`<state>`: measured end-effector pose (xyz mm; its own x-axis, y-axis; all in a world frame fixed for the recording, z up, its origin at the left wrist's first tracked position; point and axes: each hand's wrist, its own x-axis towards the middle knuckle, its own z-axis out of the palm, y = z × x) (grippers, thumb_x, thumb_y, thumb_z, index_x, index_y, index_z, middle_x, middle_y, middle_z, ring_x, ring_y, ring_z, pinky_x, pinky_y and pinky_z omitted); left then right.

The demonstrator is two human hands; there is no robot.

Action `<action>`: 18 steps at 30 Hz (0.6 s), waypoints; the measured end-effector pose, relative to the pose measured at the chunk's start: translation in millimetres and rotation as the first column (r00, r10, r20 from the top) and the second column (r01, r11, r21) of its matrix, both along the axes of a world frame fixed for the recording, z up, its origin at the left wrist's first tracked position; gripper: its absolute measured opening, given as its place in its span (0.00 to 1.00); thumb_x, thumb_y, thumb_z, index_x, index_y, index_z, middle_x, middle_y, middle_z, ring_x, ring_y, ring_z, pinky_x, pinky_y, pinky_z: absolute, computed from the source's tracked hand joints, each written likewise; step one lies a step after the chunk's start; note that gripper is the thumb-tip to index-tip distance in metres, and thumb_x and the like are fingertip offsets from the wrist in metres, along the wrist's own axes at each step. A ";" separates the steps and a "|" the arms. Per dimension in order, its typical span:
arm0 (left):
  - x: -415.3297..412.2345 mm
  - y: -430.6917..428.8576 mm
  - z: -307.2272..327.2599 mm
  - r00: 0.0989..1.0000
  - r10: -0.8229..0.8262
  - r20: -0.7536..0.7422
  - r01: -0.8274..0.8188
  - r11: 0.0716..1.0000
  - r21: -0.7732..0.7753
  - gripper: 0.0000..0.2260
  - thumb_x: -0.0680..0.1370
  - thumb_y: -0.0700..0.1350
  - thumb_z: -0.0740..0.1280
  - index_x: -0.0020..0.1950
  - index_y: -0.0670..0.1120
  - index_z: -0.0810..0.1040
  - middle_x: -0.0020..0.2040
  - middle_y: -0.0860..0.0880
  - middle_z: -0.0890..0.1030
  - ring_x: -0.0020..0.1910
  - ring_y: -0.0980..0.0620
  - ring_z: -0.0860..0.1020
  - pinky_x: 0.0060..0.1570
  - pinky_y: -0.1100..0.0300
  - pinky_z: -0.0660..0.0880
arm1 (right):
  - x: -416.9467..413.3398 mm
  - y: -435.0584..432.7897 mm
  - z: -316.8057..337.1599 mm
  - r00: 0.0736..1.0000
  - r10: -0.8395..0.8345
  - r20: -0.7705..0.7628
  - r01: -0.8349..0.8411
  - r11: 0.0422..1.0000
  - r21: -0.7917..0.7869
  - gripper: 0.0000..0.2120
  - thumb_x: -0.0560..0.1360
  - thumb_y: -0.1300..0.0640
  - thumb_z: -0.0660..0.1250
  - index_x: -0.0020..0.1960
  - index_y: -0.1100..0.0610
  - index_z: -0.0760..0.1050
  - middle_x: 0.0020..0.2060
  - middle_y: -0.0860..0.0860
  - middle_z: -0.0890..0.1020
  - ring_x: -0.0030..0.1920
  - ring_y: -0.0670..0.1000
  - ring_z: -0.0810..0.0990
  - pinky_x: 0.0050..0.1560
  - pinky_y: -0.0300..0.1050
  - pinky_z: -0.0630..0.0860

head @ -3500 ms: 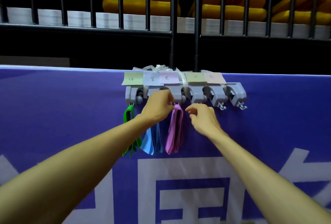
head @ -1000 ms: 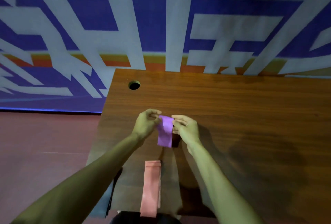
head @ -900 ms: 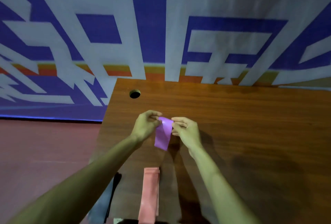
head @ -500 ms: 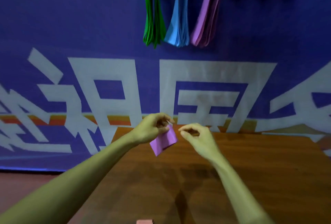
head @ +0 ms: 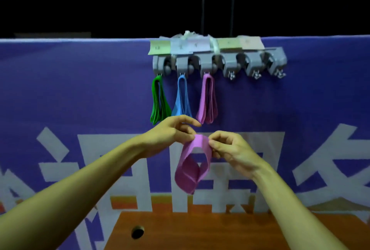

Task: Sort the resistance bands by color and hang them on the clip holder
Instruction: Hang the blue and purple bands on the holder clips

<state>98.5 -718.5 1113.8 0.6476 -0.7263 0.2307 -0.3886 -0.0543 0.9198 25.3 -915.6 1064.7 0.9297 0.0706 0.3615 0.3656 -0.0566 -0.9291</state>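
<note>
Now nearer clip holder (head: 218,63): purple band (head: 189,171) pinched by left fingers (head: 188,130), right fingers (head: 216,145).

Banner (head: 280,105) at 1 o'clock is wide open, right up to the three right clips on the clip holder (head: 219,63). Green bands (head: 158,99), blue bands (head: 182,97) and purple bands (head: 207,99) crowd 12 o'clock.

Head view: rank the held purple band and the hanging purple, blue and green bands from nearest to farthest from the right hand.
1. held purple band: pinched by the right hand itself, just to its left.
2. hanging purple bands: above it, slightly left.
3. hanging blue bands: farther left.
4. hanging green bands: farthest, on the leftmost clip.
</note>
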 end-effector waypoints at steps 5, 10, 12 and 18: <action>4.4 -15.3 11.0 0.997 -0.065 -0.041 0.068 0.996 0.053 0.06 0.78 0.37 0.64 0.53 0.41 0.80 0.44 0.44 0.80 0.42 0.53 0.77 0.47 0.60 0.75 | 3.5 -13.9 44.4 0.995 -0.040 0.094 0.033 0.997 0.071 0.06 0.70 0.58 0.69 0.43 0.62 0.78 0.35 0.54 0.78 0.35 0.49 0.72 0.37 0.40 0.70; 14.8 -28.0 17.7 0.996 -0.075 -0.058 0.076 0.997 0.028 0.06 0.79 0.40 0.64 0.49 0.41 0.79 0.43 0.44 0.79 0.44 0.49 0.76 0.52 0.55 0.74 | 10.3 -30.3 68.9 0.993 -0.066 0.097 0.062 0.997 0.044 0.04 0.74 0.63 0.66 0.42 0.62 0.78 0.35 0.54 0.79 0.36 0.49 0.75 0.40 0.40 0.73; 19.6 -29.2 26.9 0.997 -0.053 -0.057 0.053 0.999 -0.002 0.06 0.79 0.41 0.65 0.49 0.42 0.80 0.42 0.46 0.80 0.43 0.50 0.77 0.50 0.56 0.75 | 13.2 -38.4 75.9 0.991 -0.099 0.093 0.098 0.995 0.015 0.05 0.75 0.66 0.65 0.41 0.62 0.77 0.35 0.54 0.79 0.36 0.49 0.76 0.39 0.38 0.75; 27.0 -32.5 59.7 0.994 0.011 0.107 -0.018 0.998 0.067 0.06 0.79 0.40 0.65 0.50 0.40 0.80 0.38 0.50 0.82 0.36 0.57 0.77 0.37 0.66 0.73 | 20.5 -50.3 98.2 0.988 -0.147 0.052 0.152 0.981 -0.118 0.07 0.76 0.64 0.66 0.40 0.60 0.77 0.30 0.49 0.76 0.31 0.46 0.72 0.34 0.38 0.72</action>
